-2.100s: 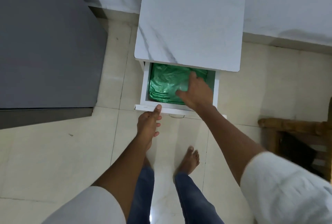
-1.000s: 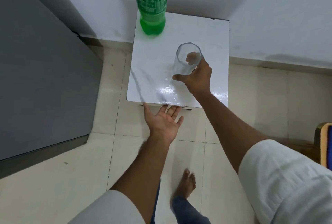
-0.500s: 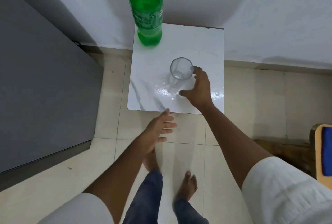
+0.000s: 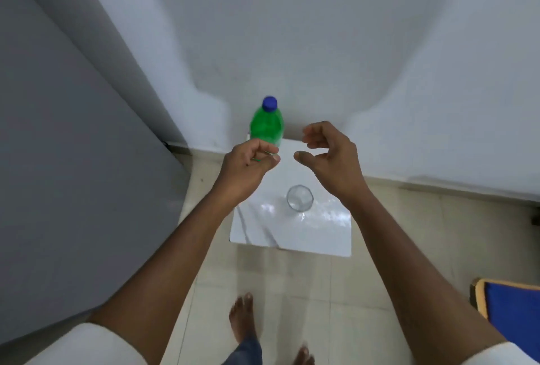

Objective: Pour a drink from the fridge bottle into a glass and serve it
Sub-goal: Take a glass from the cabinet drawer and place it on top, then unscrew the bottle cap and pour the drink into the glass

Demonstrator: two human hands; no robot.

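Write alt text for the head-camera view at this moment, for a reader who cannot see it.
Both bare hands, the left hand and the right hand, reach empty toward a capped green bottle at the back of a small white table. An empty clear glass stands upright nearer the person.

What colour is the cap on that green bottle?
Blue. The cap tops the green bottle, seen clearly in the head view.

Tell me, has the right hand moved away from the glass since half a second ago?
Yes. The right hand has let go of the glass and lifted toward the back of the white table, nearer the green bottle.
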